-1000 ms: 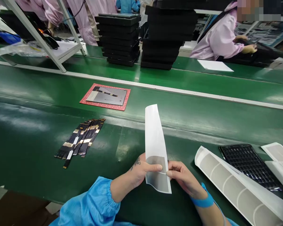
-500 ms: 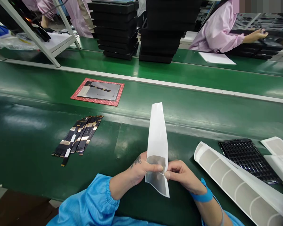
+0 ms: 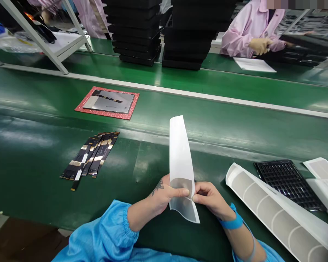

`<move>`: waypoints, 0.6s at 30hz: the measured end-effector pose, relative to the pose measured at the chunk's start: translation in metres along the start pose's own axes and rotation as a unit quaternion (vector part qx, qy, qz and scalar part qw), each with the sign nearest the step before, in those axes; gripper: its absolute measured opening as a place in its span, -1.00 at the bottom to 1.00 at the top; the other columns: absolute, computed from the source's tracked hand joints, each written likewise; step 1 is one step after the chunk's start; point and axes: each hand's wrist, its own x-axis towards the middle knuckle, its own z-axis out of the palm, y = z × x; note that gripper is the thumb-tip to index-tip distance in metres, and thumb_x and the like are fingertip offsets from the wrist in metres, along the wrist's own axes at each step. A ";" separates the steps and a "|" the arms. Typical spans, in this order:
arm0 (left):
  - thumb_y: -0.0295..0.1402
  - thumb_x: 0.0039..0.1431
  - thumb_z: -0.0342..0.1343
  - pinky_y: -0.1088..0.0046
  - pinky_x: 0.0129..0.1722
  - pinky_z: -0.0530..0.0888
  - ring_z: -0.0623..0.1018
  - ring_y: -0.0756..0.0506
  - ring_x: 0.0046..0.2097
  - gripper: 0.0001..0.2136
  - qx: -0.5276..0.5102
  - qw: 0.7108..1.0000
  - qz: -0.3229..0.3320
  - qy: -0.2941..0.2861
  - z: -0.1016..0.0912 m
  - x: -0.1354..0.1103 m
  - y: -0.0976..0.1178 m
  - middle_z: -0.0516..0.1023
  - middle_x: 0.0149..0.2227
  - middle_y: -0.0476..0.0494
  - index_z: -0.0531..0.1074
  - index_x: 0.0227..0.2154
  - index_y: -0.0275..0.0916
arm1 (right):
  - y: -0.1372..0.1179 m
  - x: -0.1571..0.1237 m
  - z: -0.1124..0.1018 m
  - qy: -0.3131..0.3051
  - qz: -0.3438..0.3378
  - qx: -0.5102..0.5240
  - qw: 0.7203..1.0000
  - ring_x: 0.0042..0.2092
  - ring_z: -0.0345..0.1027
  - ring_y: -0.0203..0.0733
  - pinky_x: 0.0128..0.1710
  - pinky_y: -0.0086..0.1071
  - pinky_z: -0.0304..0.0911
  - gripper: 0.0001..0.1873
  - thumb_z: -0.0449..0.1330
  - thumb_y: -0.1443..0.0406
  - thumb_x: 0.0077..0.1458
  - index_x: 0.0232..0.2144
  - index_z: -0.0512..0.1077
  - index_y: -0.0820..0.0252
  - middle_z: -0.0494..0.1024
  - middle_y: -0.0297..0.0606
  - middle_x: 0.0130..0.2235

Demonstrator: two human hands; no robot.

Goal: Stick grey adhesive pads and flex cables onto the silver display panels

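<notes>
A curled white sheet (image 3: 180, 153), with a grey patch near its lower end, stands up between my hands. My left hand (image 3: 171, 193) grips it from the left, thumb pressed across the grey part and fingers hidden behind. My right hand (image 3: 209, 198) pinches the sheet's right edge between thumb and forefinger. Left of them, a bundle of black flex cables (image 3: 91, 156) with gold ends lies fanned on the green bench. Farther back, a silver display panel (image 3: 109, 103) with one dark flex cable on it rests on a red bubble-wrap sheet (image 3: 79, 106).
To the right lie a long curled sheet of white-backed grey labels (image 3: 278, 214), a black slotted tray (image 3: 288, 183) and more white sheets (image 3: 324, 196). A white rail (image 3: 180, 92) crosses behind. Beyond stand tall stacks of black trays (image 3: 187, 40), a white-framed stand (image 3: 57, 60) and co-workers in pink (image 3: 239, 34).
The lower end of the white sheet has swung slightly right in my hands, and my grip is unchanged. My view has shifted a little. The co-worker at right has turned, a gloved hand now showing.
</notes>
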 end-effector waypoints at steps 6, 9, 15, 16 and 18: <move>-0.29 -0.28 0.46 0.47 -0.34 0.38 0.46 -0.03 -0.36 -0.65 -0.014 1.000 0.002 0.000 -0.001 0.000 -0.002 0.51 -0.43 -0.07 0.53 -0.40 -0.33 | 0.003 0.000 0.006 -0.006 0.019 0.022 1.000 -0.54 0.15 -0.37 -0.47 -0.42 0.11 -0.57 0.36 -0.01 -0.13 -0.64 0.38 0.21 0.35 -0.41 -0.62; -0.29 -0.31 0.47 0.47 -0.34 0.38 0.46 -0.03 -0.36 -0.64 -0.024 1.000 -0.003 0.009 0.000 0.001 -0.004 0.52 -0.44 -0.06 0.54 -0.41 -0.33 | 0.004 0.000 0.009 0.006 0.021 0.044 0.999 -0.56 0.12 -0.39 -0.50 -0.43 0.08 -0.55 0.37 -0.02 -0.15 -0.63 0.35 0.20 0.32 -0.43 -0.63; -0.31 -0.38 0.49 0.45 -0.29 0.39 0.47 -0.04 -0.33 -0.60 -0.042 0.999 -0.007 0.027 0.002 0.000 -0.003 0.53 -0.42 -0.06 0.55 -0.40 -0.32 | 0.006 0.000 0.017 0.046 0.025 0.078 0.996 -0.56 0.08 -0.40 -0.51 -0.44 0.05 -0.48 0.37 -0.07 -0.21 -0.63 0.25 0.18 0.28 -0.46 -0.62; -0.31 -0.38 0.49 0.44 -0.29 0.39 0.48 -0.05 -0.32 -0.60 -0.042 0.999 -0.008 0.028 0.001 0.000 -0.003 0.54 -0.42 -0.07 0.56 -0.39 -0.32 | 0.006 -0.001 0.018 0.046 0.025 0.080 0.995 -0.57 0.06 -0.40 -0.52 -0.44 0.05 -0.47 0.37 -0.07 -0.20 -0.62 0.24 0.18 0.26 -0.47 -0.63; -0.31 -0.38 0.49 0.43 -0.27 0.40 0.48 -0.06 -0.31 -0.59 -0.042 0.999 -0.010 0.032 0.001 0.000 -0.003 0.55 -0.40 -0.08 0.56 -0.36 -0.32 | 0.007 -0.001 0.018 0.049 0.021 0.075 0.996 -0.57 0.04 -0.41 -0.52 -0.45 0.03 -0.47 0.35 -0.08 -0.18 -0.62 0.23 0.17 0.25 -0.47 -0.63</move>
